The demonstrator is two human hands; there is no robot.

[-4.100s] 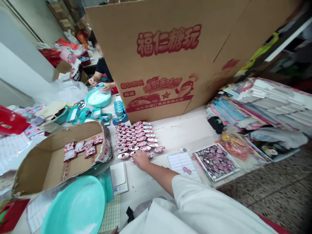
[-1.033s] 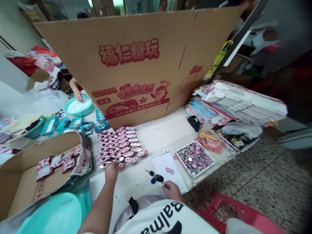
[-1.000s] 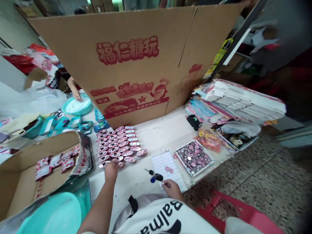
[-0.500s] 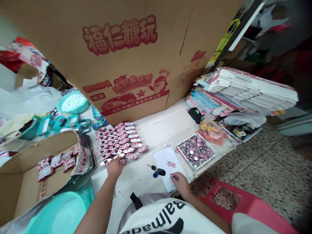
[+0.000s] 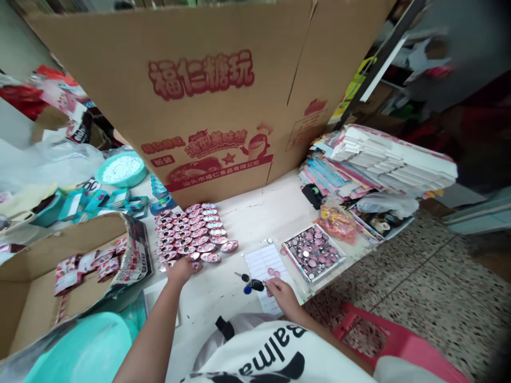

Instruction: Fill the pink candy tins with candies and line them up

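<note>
Small pink-and-red oval pieces (image 5: 189, 232) lie in close rows on the white table, several with dark round middles. My left hand (image 5: 179, 270) rests at the near edge of these rows, its fingers bent down against the front pieces. What is under the fingertips is hidden. Over a lined white paper sheet (image 5: 257, 259), my right hand (image 5: 280, 292) pinches thumb and fingers together. Something tiny may be between them, too small to name. Just left of its fingertips are keys with a black fob (image 5: 257, 285). Pink round discs (image 5: 273, 272) lie on the sheet.
A shallow white box (image 5: 313, 252) of round metallic pink discs stands right of the sheet. Behind rises a large cardboard carton (image 5: 215, 117). At left are an open carton (image 5: 27, 287) with red packets and a turquoise basin (image 5: 80, 351). Stacked card sheets (image 5: 383, 159) stand at right.
My right hand has moved left and slightly up, close to the key fob. My left hand stays by the front row, shifted slightly left. The camera view has tilted slightly.
</note>
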